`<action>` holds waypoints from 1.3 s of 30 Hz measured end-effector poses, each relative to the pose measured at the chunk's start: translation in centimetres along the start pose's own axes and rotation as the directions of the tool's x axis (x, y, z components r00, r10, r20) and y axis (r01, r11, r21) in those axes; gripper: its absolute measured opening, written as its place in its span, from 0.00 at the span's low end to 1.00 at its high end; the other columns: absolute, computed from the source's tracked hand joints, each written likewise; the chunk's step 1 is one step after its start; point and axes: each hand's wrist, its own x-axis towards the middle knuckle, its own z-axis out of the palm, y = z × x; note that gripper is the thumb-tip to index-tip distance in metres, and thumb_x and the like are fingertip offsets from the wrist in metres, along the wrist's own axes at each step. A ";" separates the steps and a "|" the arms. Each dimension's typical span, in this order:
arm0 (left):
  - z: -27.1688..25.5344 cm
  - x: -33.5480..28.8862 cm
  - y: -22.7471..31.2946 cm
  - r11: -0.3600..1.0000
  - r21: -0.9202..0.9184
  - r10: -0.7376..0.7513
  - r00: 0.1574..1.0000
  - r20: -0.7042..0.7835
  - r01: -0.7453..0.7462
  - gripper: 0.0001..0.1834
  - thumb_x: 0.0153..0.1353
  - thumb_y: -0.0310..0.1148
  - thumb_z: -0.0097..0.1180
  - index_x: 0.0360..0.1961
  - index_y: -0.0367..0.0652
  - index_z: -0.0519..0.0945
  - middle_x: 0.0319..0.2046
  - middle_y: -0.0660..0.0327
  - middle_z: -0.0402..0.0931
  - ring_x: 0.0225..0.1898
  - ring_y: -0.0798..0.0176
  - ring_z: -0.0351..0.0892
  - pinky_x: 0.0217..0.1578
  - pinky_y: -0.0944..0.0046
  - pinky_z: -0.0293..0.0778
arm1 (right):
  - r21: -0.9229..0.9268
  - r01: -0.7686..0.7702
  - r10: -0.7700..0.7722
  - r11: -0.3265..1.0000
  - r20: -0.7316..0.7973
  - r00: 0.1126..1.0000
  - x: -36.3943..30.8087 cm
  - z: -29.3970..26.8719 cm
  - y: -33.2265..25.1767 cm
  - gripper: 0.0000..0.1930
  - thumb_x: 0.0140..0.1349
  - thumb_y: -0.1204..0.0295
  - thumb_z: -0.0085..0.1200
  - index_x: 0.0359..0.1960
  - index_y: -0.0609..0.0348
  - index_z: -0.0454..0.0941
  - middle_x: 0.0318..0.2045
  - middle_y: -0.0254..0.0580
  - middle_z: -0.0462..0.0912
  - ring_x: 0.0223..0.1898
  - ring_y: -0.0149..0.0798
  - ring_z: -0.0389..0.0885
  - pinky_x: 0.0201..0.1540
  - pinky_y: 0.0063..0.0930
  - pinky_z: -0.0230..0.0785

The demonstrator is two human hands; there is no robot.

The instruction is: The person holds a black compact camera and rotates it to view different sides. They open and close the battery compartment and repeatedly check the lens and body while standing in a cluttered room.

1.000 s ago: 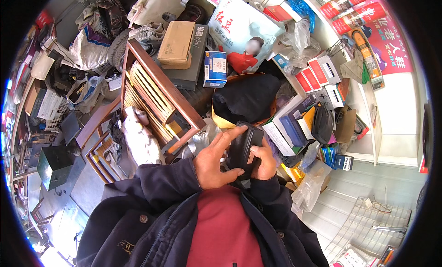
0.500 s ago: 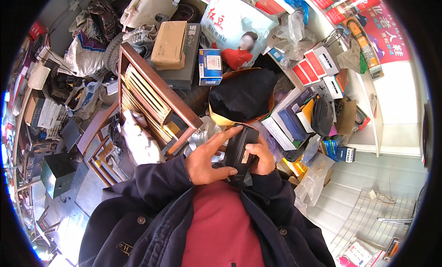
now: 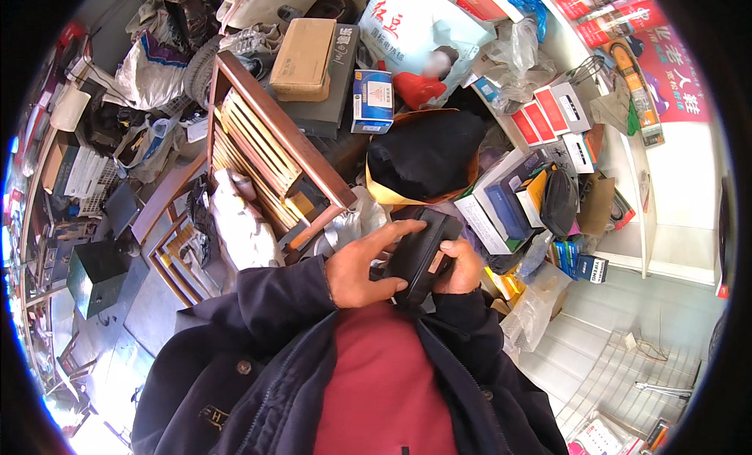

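Note:
Both hands hold a black leather-like case (image 3: 424,257), oblong and wallet-like, with a small pale plate on its side, in front of my red shirt. My left hand (image 3: 365,268) has its thumb at the lower left of the case and its fingers reaching along the upper left. Around the right edge closes my right hand (image 3: 460,267), its thumb pressed on the case near the plate. The underside of the case and some fingers are hidden. Just beyond the hands lies a bag with black cloth (image 3: 427,157) in a yellow-edged opening.
A wooden drawer frame (image 3: 286,134) with slats leans at left. Behind stand a cardboard box (image 3: 303,59), a blue-white box (image 3: 372,101) and a large pale bag (image 3: 411,36). Red-white boxes (image 3: 551,110) and wallets (image 3: 559,202) crowd the right, beside a white shelf (image 3: 685,235).
The black case has turned slightly, so more of its broad upper face shows. Both hands still grip it. The surroundings have shifted a little to the right in the view.

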 end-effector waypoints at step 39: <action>-2.7 1.2 0.5 0.998 0.062 -0.002 0.998 0.071 -0.003 0.46 0.60 0.24 0.59 0.81 0.41 0.58 0.75 0.48 0.63 0.78 0.48 0.62 0.73 0.49 0.63 | -0.243 -0.042 0.044 0.969 0.004 0.999 0.2 0.5 0.8 0.30 0.64 0.70 0.52 0.69 0.64 0.67 0.53 0.46 0.79 0.50 0.35 0.81 0.53 0.31 0.77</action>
